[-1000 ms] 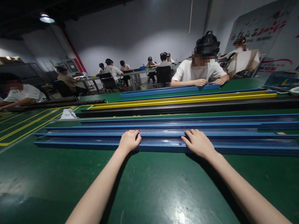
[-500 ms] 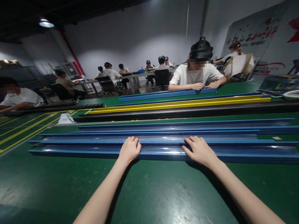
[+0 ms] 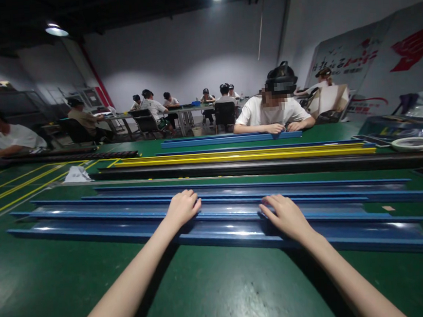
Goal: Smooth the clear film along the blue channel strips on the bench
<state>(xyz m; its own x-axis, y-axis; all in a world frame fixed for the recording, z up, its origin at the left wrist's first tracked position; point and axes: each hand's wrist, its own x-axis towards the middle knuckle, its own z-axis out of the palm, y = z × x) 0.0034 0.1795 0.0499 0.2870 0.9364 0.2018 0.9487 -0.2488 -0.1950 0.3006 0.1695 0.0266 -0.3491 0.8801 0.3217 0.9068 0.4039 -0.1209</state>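
Observation:
Several long blue U-shaped channels lie side by side across the green table (image 3: 221, 284). The nearest blue channel (image 3: 235, 229) passes beneath both my wrists. My left hand (image 3: 183, 208) is over the second blue channel (image 3: 230, 208), palm down, its fingers loosely bent near the rims. To its right, my right hand (image 3: 283, 214) reaches over the same channels with thumb and fingers apart. Its fingertips are close to the second channel's rim; whether they touch it I cannot tell. Farther back lies another blue channel (image 3: 309, 186).
Beyond the channels run a black strip (image 3: 234, 169) and a yellow strip (image 3: 240, 156). White crumpled paper (image 3: 77, 174) lies left, a tape roll (image 3: 414, 143) right. Across the table a co-worker (image 3: 274, 112) handles a blue piece (image 3: 228, 139). More people sit behind.
My hands have shifted forward from the nearest channel to over the second one. The view has moved slightly, and the nearest channel appears lower and closer.

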